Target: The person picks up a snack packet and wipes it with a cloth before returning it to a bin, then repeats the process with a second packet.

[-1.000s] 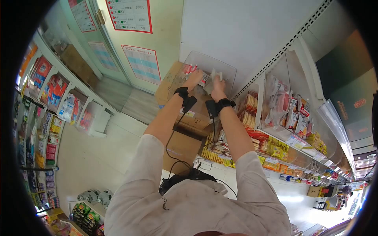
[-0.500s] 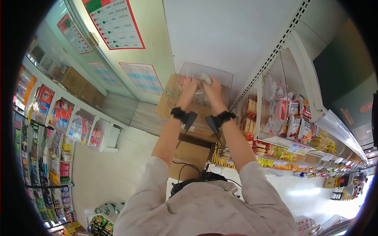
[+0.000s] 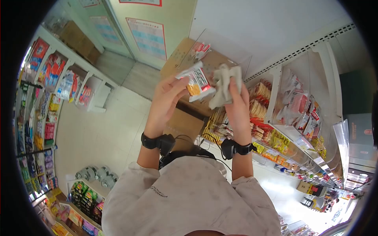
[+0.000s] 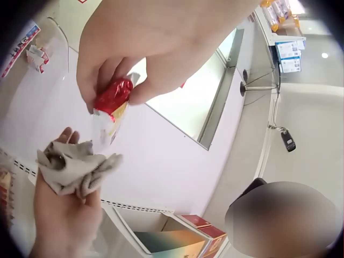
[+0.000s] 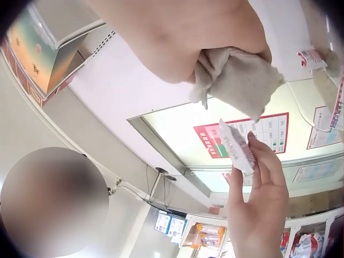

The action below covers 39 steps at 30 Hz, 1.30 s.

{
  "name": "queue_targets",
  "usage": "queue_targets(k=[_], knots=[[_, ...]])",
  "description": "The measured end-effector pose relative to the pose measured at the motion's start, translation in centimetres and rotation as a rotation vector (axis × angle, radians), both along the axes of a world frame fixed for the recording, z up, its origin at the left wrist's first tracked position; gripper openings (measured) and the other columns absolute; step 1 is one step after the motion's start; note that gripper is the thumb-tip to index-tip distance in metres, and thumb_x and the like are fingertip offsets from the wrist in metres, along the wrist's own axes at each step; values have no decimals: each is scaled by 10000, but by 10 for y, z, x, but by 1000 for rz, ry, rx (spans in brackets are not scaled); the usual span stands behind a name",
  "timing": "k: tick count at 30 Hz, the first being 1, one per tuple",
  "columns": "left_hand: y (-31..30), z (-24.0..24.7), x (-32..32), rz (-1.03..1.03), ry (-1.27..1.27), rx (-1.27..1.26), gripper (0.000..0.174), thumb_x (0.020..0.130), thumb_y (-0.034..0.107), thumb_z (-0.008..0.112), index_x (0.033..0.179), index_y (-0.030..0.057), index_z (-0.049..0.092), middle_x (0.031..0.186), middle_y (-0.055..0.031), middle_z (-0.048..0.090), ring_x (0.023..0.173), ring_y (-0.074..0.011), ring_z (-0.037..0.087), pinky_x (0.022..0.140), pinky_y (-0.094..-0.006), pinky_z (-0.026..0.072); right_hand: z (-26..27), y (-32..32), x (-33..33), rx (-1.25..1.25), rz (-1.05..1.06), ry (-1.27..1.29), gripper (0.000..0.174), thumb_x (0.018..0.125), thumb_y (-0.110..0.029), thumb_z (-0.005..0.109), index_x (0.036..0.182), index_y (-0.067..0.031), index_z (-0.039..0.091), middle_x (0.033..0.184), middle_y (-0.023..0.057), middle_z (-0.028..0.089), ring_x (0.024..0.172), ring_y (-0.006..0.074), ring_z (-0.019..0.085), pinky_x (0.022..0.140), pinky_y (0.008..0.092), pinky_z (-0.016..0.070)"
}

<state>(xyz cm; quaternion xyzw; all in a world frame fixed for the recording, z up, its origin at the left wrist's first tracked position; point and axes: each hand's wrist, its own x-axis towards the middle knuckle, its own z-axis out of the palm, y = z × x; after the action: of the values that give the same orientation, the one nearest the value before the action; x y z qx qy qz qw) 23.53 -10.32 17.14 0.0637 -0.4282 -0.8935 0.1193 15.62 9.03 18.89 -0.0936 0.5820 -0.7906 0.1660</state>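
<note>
Our left hand (image 3: 165,98) pinches the white-and-red foil snack packet (image 3: 197,80) by one edge, seemingly leaving its face free for the crumpled grey cloth (image 3: 221,84) clenched just beside it in our right hand (image 3: 238,108), near the clear plastic bin (image 3: 227,48).

Glossy plastic snack packet (image 3: 196,82); matt, crumpled cloth rag (image 3: 223,84)

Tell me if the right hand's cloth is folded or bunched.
Bunched: the cloth hangs crumpled from the right hand, beside the snack packet the left hand pinches.
</note>
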Motion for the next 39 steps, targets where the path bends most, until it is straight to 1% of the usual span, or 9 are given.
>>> queue_targets(k=[1, 2, 4, 7, 10, 14, 20, 32, 39], knots=[[-1, 1, 10, 49, -10, 64, 271, 1019, 164, 621, 1193, -42, 655, 1164, -124, 711, 1051, -166, 685, 933, -330, 546, 1, -2, 7, -85, -28, -67, 450, 1056, -351, 574, 1342, -3, 557, 1187, 58, 651, 1028, 145, 620, 919, 289, 488], [-1, 5, 20, 95, -18, 126, 273, 1021, 170, 619, 1191, -40, 656, 1164, -128, 711, 1050, -171, 686, 932, -330, 547, 3, -1, 12, -147, -80, -132, 427, 1066, -178, 541, 1441, 16, 474, 1259, 127, 628, 1066, 220, 636, 955, 339, 503], [-2, 7, 35, 147, -15, 193, 278, 1025, 182, 616, 1192, -37, 657, 1163, -130, 710, 1049, -178, 688, 933, -330, 549, 0, -4, 30, 140, -135, 37, 449, 1069, -156, 528, 1466, 32, 433, 1296, 140, 598, 1096, 243, 625, 981, 347, 495], [-3, 4, 56, 171, -2, 199, 289, 1032, 196, 610, 1196, -37, 656, 1159, -128, 710, 1052, -180, 688, 934, -326, 550, 1, -12, 52, 99, -106, 14, 480, 1061, -108, 529, 1491, 50, 385, 1335, 151, 559, 1132, 260, 608, 990, 351, 495], [-2, 10, 74, 189, -10, 172, 304, 1035, 200, 607, 1205, -48, 649, 1155, -127, 710, 1045, -172, 690, 926, -318, 554, -1, -19, 76, 64, -60, -4, 466, 1046, -83, 553, 1470, 50, 411, 1316, 145, 565, 1140, 236, 601, 970, 337, 506], [9, 13, 89, 218, -6, 93, 324, 1033, 187, 612, 1231, -70, 627, 1140, -130, 714, 1011, -162, 700, 907, -307, 561, 3, -28, 108, 114, -18, -46, 497, 1058, -405, 556, 1304, 27, 586, 1160, 68, 658, 1063, 101, 586, 915, 264, 477], [23, 21, 116, 200, 19, -75, 333, 1026, 167, 626, 1255, -75, 606, 1111, -132, 721, 1002, -161, 704, 913, -320, 566, 13, -21, 132, 218, -5, 256, 341, 961, -162, 707, 1223, 29, 606, 1054, 52, 680, 929, 95, 613, 832, 275, 512], [97, 42, 146, 227, 76, -103, 331, 1022, 159, 630, 1261, -67, 602, 1113, -125, 718, 1021, -137, 683, 943, -310, 553, 18, 50, 154, 247, -22, 469, 306, 916, -87, 640, 1202, 11, 593, 1071, 36, 652, 976, 92, 578, 880, 278, 489], [141, 60, 148, 300, 97, -111, 363, 1030, 195, 613, 1272, -75, 614, 1144, -122, 718, 1007, -157, 704, 922, -315, 569, 31, 129, 146, -352, -256, -75, 399, 1001, -174, 588, 1352, 8, 537, 1254, 99, 599, 1175, 187, 580, 1001, 340, 478]])
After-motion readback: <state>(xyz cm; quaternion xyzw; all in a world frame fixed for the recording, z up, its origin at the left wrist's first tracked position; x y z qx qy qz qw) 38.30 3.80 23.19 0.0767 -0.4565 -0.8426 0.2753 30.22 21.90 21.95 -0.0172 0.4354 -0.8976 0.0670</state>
